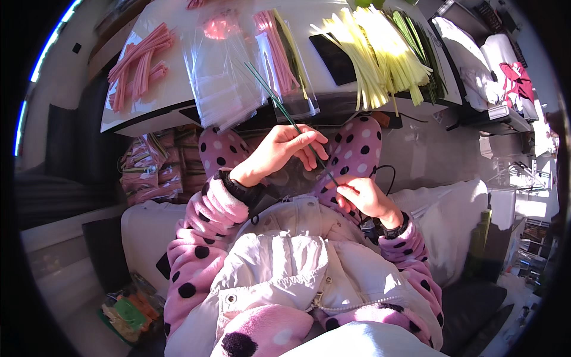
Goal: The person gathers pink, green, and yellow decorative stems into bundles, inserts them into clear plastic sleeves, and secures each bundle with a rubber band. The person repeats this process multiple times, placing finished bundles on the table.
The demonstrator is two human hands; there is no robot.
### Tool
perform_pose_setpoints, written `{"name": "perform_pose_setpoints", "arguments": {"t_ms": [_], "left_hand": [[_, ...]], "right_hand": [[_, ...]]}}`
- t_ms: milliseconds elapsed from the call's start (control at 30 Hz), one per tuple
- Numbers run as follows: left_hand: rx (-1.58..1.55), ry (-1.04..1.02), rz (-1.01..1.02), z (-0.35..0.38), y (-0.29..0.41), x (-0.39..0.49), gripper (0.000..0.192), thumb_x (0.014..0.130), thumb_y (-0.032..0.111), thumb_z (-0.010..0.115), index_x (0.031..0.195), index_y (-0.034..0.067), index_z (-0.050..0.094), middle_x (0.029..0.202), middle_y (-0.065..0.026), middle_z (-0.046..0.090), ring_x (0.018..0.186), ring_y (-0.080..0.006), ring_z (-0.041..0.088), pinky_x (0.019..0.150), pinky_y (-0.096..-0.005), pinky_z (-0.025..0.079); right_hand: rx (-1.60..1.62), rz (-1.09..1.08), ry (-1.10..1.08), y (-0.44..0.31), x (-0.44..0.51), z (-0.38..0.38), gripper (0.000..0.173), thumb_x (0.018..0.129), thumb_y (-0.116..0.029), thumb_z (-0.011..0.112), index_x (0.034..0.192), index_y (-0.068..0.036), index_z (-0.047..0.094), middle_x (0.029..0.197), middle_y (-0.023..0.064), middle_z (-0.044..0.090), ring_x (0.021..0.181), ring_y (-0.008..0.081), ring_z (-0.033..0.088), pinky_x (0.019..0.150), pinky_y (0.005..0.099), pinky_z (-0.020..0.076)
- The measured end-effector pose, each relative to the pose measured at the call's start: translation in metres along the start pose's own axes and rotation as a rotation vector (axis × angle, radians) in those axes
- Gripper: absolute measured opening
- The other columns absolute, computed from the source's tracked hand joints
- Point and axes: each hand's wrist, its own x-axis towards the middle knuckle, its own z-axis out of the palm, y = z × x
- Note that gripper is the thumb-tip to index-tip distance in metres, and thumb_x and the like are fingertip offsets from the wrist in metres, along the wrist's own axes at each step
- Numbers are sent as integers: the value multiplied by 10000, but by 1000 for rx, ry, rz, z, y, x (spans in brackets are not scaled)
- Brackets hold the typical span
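Thin dark green stems (281, 107) run slantwise between my hands, above my knees and just in front of the table edge. My left hand (292, 145) holds them near the middle, between thumb and fingers. The lower ends are pinched by my right hand (361, 196). On the table beyond lie clear plastic sleeves (218, 80), a sleeve packed with pink and green strips (279, 58), a bundle of pale yellow strips (379, 58) and dark green strips (417, 49). Loose pink strips (140, 67) lie crossed at the left.
Packed bags of pink strips (151, 169) are piled under the table at left. A black flat object (332, 58) lies partly beneath the yellow strips. The white table's front edge (147, 122) is close to my knees. A black cable (392, 172) loops beside my right knee.
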Motion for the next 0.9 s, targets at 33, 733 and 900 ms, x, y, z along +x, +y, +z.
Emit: {"name": "perform_pose_setpoints", "arguments": {"t_ms": [33,733,900], "left_hand": [[86,-75,-83,-2,-2,1,378,973,292,484,1022,-60,611,866,-133,677,704,-170,652,652,-268,536],[287,406,-236,-79,-60,26,283,916,237,563,829,-11,666,703,-64,656,601,-114,601,524,-230,452],[261,433,-221,-79,-58,22,295,918,247,559,834,-15,667,714,-70,660,611,-117,606,536,-228,455]], "right_hand": [[-81,43,-47,5,-11,-4,213,964,-113,447,1066,23,575,696,44,622,580,84,578,504,206,460],[99,16,293,4,97,-15,243,956,-122,471,1145,31,472,681,101,604,476,169,605,400,230,463],[158,-274,346,-13,103,-13,404,890,-17,553,1270,21,421,825,135,629,720,194,661,609,277,554]]}}
